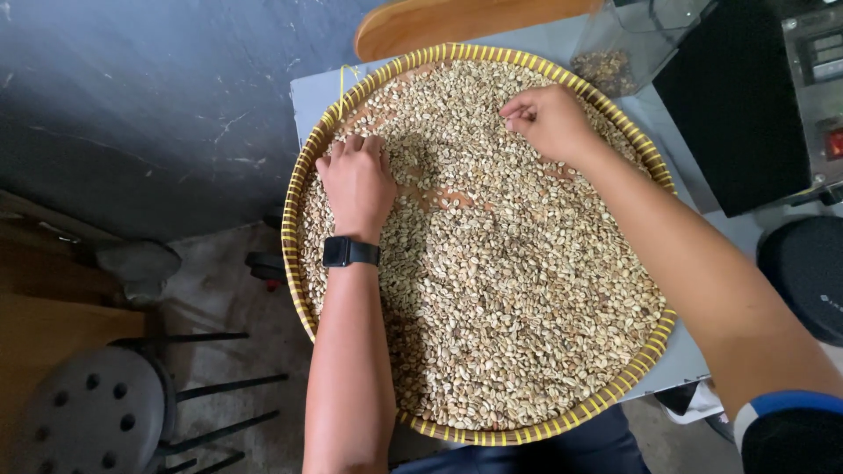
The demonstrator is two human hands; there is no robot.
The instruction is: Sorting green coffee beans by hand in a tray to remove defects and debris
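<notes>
A wide, round woven tray [303,189] with a yellow-bound rim fills the middle of the frame, and pale beans [509,298] cover nearly all of it, leaving only small patches of its brown base bare near the upper centre. It rests on a grey tabletop [309,96], of which only slivers show at the upper left and lower right of the tray. A black machine [738,96] is cut off by the upper right edge of the frame, and a dark round object [803,272] is cut off at the right edge; what it is cannot be made out. A perforated grey stool [88,412] sits at the lower left on the floor. A curved wooden piece [457,19] lies along the top edge, partly out of frame. A clear container [632,44] at the upper right holds darker bits too small to identify. The left hand [356,180], with a black watch [349,252] on the wrist, lies palm down on the beans at the tray's left, its grip loose and holding nothing visible, fingertips partly buried. The right hand [549,118], at the tray's upper part, has its grip pinched together at the fingertips over the beans; whether a bean sits between them cannot be told.
</notes>
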